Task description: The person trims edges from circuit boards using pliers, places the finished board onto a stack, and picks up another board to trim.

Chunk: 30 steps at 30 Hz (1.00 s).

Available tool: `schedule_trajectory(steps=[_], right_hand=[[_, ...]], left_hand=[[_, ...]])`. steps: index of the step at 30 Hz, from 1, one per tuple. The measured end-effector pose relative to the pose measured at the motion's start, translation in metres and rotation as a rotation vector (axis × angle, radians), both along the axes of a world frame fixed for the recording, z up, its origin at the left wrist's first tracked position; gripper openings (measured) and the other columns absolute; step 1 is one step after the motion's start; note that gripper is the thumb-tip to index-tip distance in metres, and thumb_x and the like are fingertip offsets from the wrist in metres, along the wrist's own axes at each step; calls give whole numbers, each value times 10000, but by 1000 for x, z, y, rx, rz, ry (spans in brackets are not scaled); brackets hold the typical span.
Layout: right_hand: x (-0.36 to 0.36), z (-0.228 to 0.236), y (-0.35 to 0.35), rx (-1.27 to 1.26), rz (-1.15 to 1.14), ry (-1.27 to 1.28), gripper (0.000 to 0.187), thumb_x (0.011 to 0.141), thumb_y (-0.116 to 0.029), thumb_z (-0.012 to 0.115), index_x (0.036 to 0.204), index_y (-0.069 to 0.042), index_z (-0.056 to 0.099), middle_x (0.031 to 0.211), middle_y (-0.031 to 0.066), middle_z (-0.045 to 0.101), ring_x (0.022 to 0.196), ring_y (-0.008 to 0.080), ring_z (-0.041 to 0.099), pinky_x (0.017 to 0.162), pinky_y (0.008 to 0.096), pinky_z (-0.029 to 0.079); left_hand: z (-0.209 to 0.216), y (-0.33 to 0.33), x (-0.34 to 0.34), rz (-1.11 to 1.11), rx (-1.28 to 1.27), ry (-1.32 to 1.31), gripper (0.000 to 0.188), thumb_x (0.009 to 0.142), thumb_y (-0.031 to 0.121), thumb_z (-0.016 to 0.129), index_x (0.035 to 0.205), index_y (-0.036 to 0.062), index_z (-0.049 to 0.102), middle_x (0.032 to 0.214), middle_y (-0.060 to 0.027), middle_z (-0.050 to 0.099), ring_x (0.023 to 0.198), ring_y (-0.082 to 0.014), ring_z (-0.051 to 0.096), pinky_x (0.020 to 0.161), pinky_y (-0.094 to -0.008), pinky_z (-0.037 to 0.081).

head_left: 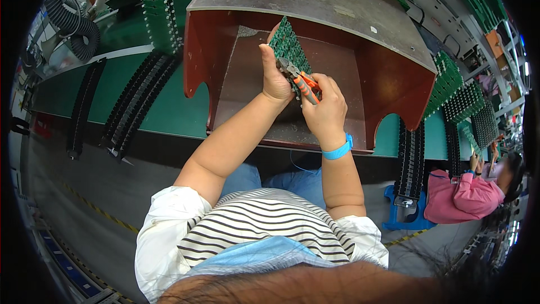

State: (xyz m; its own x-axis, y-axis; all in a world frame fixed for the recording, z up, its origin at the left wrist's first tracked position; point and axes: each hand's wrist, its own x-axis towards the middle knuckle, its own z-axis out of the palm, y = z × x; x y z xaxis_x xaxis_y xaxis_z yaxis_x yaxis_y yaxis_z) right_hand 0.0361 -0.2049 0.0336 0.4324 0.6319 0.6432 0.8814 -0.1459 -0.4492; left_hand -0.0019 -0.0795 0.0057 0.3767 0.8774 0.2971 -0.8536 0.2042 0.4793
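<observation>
My left hand (274, 76) grips a green circuit board (288, 44) by its lower left side, thumb up, the board tilted upright inside a red-brown box. In my right hand (329, 104) is a pair of cutting pliers (305, 88) with orange and grey handles. Their metal jaws lie against the lower edge of the board, close to my left palm. A blue wristband (337, 147) circles my right wrist. My left fingers behind the board are mostly hidden.
The open-fronted box (236, 118) with a worn grey top stands on a green bench (163, 118). Black slotted racks (135, 101) lie to the left, with upright green boards (160, 14) behind. At the right, a person in pink (464, 197) works beside a blue stool (408, 222).
</observation>
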Motion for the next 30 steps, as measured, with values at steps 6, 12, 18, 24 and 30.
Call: schedule_trajectory(steps=[6,12,18,24,30], right_hand=[[0,0,0,-25,2,44,346,700,-46,724,1032,-118,659,872,44,647,743,269,627,658,371,501],[0,-1,1,-48,36,149,360,692,-56,730,1037,-122,654,886,46,639,770,275,626,692,376,501],[2,7,7,62,-16,-5,372,692,-71,738,1050,-116,651,917,58,637,803,280,625,730,377,496],[-2,9,15,62,5,-47,378,692,-87,744,1056,-111,646,936,66,634,829,285,624,758,379,492],[-4,9,18,58,2,-51,366,691,-87,742,1045,-114,649,915,63,639,798,281,628,724,375,498]], left_hand=[[-1,1,1,-2,3,-8,800,895,818,397,1243,139,635,1111,-23,703,922,-144,668,793,-304,523],[-2,2,0,-39,-24,-16,824,882,837,387,1235,136,639,1107,-17,704,925,-138,667,794,-300,523],[0,1,0,-31,22,-33,843,878,849,368,1236,136,638,1113,-9,703,931,-134,665,798,-292,522],[4,-6,-1,28,15,7,850,883,848,352,1243,132,636,1121,-6,702,933,-130,663,802,-283,521],[10,-10,-3,32,-2,19,845,890,841,349,1252,131,631,1130,-9,700,939,-123,661,808,-275,520]])
